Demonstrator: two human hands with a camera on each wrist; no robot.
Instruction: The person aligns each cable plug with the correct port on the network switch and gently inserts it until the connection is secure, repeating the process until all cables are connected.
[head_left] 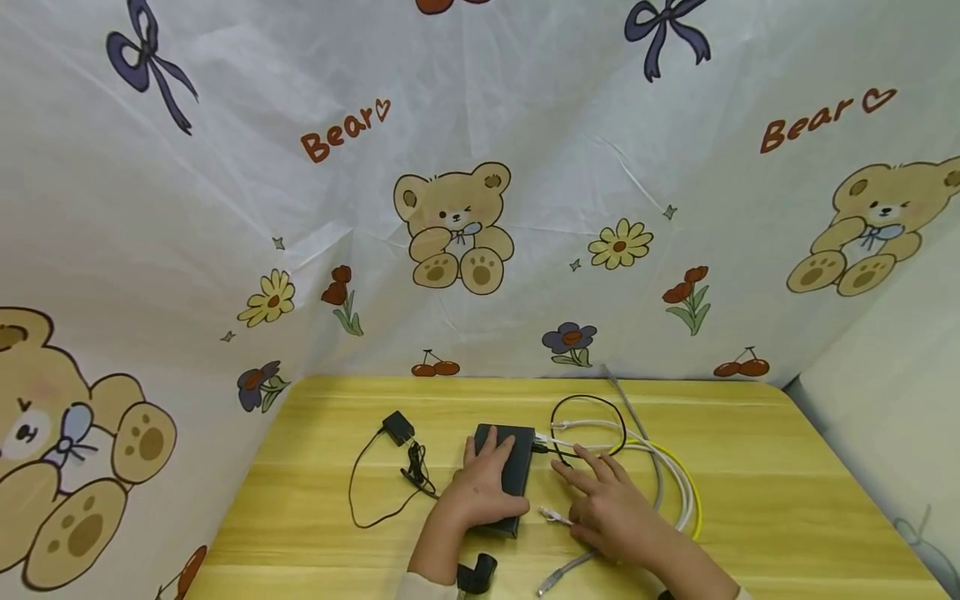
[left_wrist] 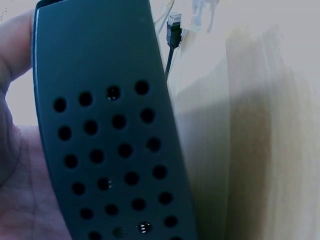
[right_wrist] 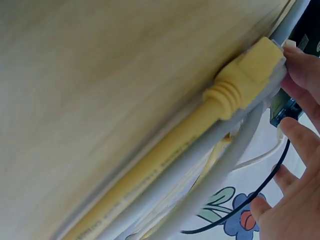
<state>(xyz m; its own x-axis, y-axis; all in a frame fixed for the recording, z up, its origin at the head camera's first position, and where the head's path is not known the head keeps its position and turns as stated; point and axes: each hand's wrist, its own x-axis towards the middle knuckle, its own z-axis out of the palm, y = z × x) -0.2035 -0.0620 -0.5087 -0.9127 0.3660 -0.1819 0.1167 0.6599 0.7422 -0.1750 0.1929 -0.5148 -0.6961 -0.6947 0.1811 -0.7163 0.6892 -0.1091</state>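
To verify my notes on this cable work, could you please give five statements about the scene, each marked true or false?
1. The left hand touches the black network box. True.
2. In the head view, the power adapter lies right of the box. False: it lies left.
3. The right wrist view shows a yellow Ethernet plug. True.
4. The box's face in the left wrist view has no holes. False: it has rows of round holes.
5. The wall covering shows printed teddy bears. True.

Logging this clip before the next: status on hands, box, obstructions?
Left hand holding black network box; right hand over Ethernet cables, grip unclear. Box has cables plugged in. Possibly in the way: white plug, gray plug.
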